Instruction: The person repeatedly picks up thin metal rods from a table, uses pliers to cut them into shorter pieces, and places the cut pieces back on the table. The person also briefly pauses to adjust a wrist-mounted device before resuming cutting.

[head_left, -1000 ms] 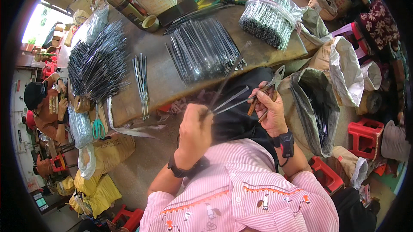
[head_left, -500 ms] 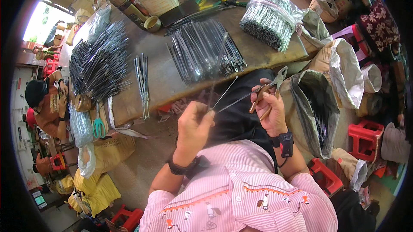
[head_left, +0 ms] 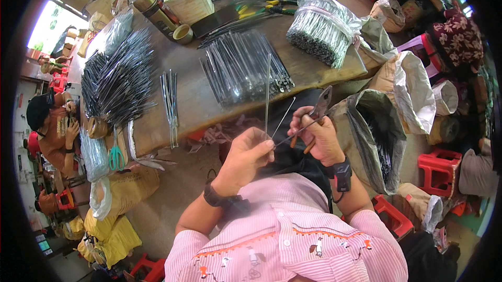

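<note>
A: What are the hands doing in this head-camera view?

B: A seated worker's left hand [head_left: 241, 157] pinches thin metal strips [head_left: 268, 94], fingers closed to the thumb. One strip stands nearly upright, a second leans to the right, and a darker third slants across to the right hand [head_left: 320, 140].

A: And the right?

B: Its fingers curl around pliers [head_left: 320, 103] with brown handles. Whether they also grip the dark strip, I cannot tell.

A: Where are the strips?

B: Above the worker's dark trousers [head_left: 286, 160], just off the near edge of the counter [head_left: 193, 101]. On top lie a row of dark strips [head_left: 243, 65], a small group of strips [head_left: 169, 101], a heaped pile [head_left: 119, 78] and a plastic-wrapped bundle [head_left: 320, 31].

A: Any lettering?

B: Print marks a brown sack [head_left: 137, 181] at lower left and the orange-brown top [head_left: 56, 134] of a co-worker in a black cap [head_left: 37, 110]. The worker's pink striped shirt [head_left: 251, 245] carries small animal figures. An open grey sack [head_left: 397, 148] stands to the right, dark strips inside.
</note>
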`<action>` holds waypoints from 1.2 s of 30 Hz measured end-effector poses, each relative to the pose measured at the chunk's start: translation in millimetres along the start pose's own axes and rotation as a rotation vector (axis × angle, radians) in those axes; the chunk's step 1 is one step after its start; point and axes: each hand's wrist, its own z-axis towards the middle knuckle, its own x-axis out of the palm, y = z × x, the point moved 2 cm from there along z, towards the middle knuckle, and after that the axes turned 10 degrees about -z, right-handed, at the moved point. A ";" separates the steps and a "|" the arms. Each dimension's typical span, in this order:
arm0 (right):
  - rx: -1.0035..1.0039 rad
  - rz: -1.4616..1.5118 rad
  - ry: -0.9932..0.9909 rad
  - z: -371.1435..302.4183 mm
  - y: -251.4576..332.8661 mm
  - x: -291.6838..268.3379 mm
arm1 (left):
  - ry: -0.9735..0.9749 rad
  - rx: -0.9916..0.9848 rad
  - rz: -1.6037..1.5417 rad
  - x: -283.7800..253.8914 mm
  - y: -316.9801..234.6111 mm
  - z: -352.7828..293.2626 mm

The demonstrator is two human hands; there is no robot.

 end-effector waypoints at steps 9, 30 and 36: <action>-0.073 -0.028 -0.103 1.7 10.2 24.0 | 0.037 -0.133 0.004 6.7 2.5 4.4; -0.400 0.050 -0.253 20.3 41.4 9.7 | 0.163 -0.158 0.167 -9.8 -53.8 -3.0; -0.380 0.140 -0.417 30.2 44.5 -28.3 | 0.035 0.041 0.207 -27.9 -86.1 -0.8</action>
